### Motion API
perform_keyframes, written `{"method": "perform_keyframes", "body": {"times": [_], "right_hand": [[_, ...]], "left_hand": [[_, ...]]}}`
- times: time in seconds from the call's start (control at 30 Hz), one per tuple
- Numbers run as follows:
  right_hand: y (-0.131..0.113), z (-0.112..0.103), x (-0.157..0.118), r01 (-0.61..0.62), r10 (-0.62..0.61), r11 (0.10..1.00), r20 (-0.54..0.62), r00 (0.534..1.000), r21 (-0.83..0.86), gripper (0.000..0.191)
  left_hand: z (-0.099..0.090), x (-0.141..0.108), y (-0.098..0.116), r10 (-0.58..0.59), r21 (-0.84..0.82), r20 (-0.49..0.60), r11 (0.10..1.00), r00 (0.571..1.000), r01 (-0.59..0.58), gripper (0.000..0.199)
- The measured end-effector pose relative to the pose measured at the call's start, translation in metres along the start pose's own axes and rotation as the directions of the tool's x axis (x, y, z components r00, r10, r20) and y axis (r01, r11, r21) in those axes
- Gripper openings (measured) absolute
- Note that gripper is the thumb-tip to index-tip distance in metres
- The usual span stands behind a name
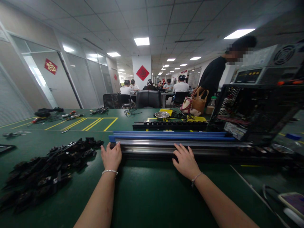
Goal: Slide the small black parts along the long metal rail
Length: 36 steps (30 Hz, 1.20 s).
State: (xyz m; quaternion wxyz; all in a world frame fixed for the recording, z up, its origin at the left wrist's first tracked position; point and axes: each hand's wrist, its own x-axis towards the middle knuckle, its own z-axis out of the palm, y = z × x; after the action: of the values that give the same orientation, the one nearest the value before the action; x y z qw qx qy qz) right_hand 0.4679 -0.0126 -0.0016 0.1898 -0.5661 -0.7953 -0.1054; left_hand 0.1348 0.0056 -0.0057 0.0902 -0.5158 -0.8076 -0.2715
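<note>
A long rail [147, 150] with a shiny metal face and dark sides lies across the green table before me. At its left end, my left hand [111, 157] has its fingers closed around a small black part [112, 145], mostly hidden by the fingers. Farther right, my right hand [186, 161] rests on the rail with its fingers spread and stretched out. Just behind runs a blue rail [171, 136], parallel to the metal one. To the left of my left hand lies a heap of black parts [47, 167].
A black slotted strip [169, 125] and a metal dish [162, 115] lie behind the rails. An open computer case [251, 110] stands at the right, near a standing person [212, 76]. Tools and cables [68, 115] lie at the far left; a phone [293, 202] lies at the near right.
</note>
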Motion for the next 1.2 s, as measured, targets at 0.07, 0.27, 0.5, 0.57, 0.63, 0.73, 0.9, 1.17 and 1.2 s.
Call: {"method": "perform_keyframes", "body": {"times": [0.07, 0.27, 0.5, 0.57, 0.63, 0.73, 0.9, 1.17, 1.2], "right_hand": [[0.000, 0.000, 0.000, -0.002, 0.002, 1.000, 0.002, 1.000, 0.000, 0.022], [0.001, 0.001, 0.000, 0.000, 0.000, 1.000, 0.004, 1.000, 0.006, 0.022], [0.003, 0.004, 0.000, 0.013, -0.013, 1.000, -0.008, 1.000, 0.002, 0.023], [0.003, 0.004, 0.000, 0.017, -0.017, 1.000, -0.005, 1.000, 0.003, 0.023], [0.003, 0.004, 0.000, 0.016, -0.016, 1.000, -0.007, 1.000, 0.004, 0.022], [0.003, 0.003, 0.000, 0.015, -0.015, 1.000, -0.012, 1.000, 0.006, 0.022], [0.003, 0.004, 0.000, 0.017, -0.017, 1.000, -0.012, 1.000, 0.003, 0.021], [0.003, 0.005, 0.001, 0.017, -0.017, 1.000, -0.019, 1.000, 0.012, 0.021], [0.003, 0.005, 0.001, 0.017, -0.017, 1.000, -0.017, 1.000, 0.013, 0.021]], "left_hand": [[0.000, 0.003, -0.003, 0.038, 0.023, 0.013, 0.999, 0.999, -0.038, 0.046], [0.001, 0.008, -0.011, 0.028, 0.039, 0.012, 0.999, 1.000, -0.028, 0.044], [0.000, 0.010, -0.012, -0.005, 0.015, 0.021, 1.000, 1.000, 0.005, 0.043], [0.000, 0.011, -0.012, 0.002, 0.001, 0.033, 1.000, 0.999, -0.002, 0.043], [0.001, 0.012, -0.015, 0.001, -0.017, 0.048, 1.000, 0.999, 0.000, 0.044], [0.001, 0.015, -0.023, -0.003, -0.046, 0.077, 0.999, 0.997, 0.007, 0.047], [-0.001, 0.021, -0.036, 0.024, -0.078, 0.112, 0.997, 0.993, -0.016, 0.047], [0.001, 0.024, -0.037, -0.027, -0.099, 0.124, 0.994, 0.992, 0.040, 0.050], [0.001, 0.025, -0.037, -0.028, -0.099, 0.124, 0.994, 0.992, 0.040, 0.050]]}}
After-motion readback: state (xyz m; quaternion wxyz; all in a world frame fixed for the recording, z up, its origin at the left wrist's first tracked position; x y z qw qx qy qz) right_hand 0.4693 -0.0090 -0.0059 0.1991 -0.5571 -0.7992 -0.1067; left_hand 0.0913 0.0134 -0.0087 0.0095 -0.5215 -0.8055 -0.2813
